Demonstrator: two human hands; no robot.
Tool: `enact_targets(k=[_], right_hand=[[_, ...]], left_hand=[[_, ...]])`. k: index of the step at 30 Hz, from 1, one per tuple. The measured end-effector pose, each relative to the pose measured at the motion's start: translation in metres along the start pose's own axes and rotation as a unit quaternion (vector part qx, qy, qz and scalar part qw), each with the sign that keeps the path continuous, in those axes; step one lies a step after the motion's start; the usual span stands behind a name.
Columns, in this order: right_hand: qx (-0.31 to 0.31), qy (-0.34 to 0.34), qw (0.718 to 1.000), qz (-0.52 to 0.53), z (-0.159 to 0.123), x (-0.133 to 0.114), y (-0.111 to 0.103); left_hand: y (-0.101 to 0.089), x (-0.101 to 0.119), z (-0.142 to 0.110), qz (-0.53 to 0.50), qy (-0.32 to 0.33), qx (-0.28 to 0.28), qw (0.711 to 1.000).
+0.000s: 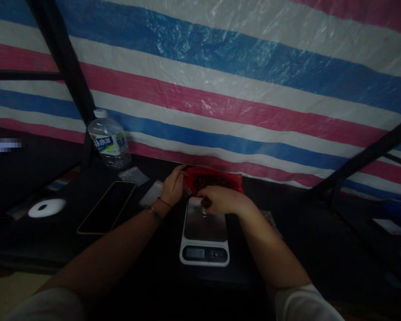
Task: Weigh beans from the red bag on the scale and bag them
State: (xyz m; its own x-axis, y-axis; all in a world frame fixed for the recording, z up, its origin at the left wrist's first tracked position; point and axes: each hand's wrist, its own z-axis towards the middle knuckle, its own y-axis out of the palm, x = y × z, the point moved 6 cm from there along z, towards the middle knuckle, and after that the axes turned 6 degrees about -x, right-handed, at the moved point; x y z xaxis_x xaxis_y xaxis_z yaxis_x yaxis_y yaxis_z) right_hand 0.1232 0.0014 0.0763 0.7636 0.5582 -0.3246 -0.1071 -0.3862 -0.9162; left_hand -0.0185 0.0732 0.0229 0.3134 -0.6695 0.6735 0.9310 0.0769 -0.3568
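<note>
My right hand (222, 199) reaches over the kitchen scale (205, 229), its fingers closed around a small dark brown lump (206, 203). Something pale shows just below the lump, too blurred to name. The scale is white with a metal plate and a lit display at its near edge. Behind it lies a red tray (238, 180) of dark brown pieces (214, 180). My left hand (173, 187) is at the tray's left edge, fingers loosely apart, beside a clear zip bag (152, 195); whether it touches the tray I cannot make out.
A phone (107, 208) and a white oval device (47, 207) lie at left. Behind the phone stand a large clear bottle (109, 140) and a small plastic bag (133, 176). Another packet (270, 220) lies beyond my right forearm. A striped sheet (220, 98) and dark metal bars (58, 58) close off the back.
</note>
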Motion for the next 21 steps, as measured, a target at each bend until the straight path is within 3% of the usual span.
enact_targets(k=[4, 6, 11, 17, 21], right_hand=[[-0.041, -0.027, 0.998, 0.039, 0.002, -0.001, 0.006], [0.004, -0.033, 0.997, 0.074, 0.002, 0.003, -0.004], [0.186, -0.020, 0.972, 0.142, 0.008, 0.014, -0.027], [0.192, -0.071, 0.967, 0.151, 0.029, 0.003, -0.010], [0.253, -0.053, 0.951, 0.169, 0.024, 0.003, -0.017]], left_hand=[[0.000, 0.002, 0.000, -0.009, 0.001, -0.004, 1.000], [-0.001, 0.004, -0.001, -0.007, 0.002, 0.000, 1.000], [0.000, 0.014, -0.002, -0.003, 0.025, -0.004, 1.000], [0.005, 0.024, -0.004, 0.000, 0.030, -0.032, 0.999], [0.006, 0.028, -0.006, 0.023, 0.039, -0.037, 0.998]])
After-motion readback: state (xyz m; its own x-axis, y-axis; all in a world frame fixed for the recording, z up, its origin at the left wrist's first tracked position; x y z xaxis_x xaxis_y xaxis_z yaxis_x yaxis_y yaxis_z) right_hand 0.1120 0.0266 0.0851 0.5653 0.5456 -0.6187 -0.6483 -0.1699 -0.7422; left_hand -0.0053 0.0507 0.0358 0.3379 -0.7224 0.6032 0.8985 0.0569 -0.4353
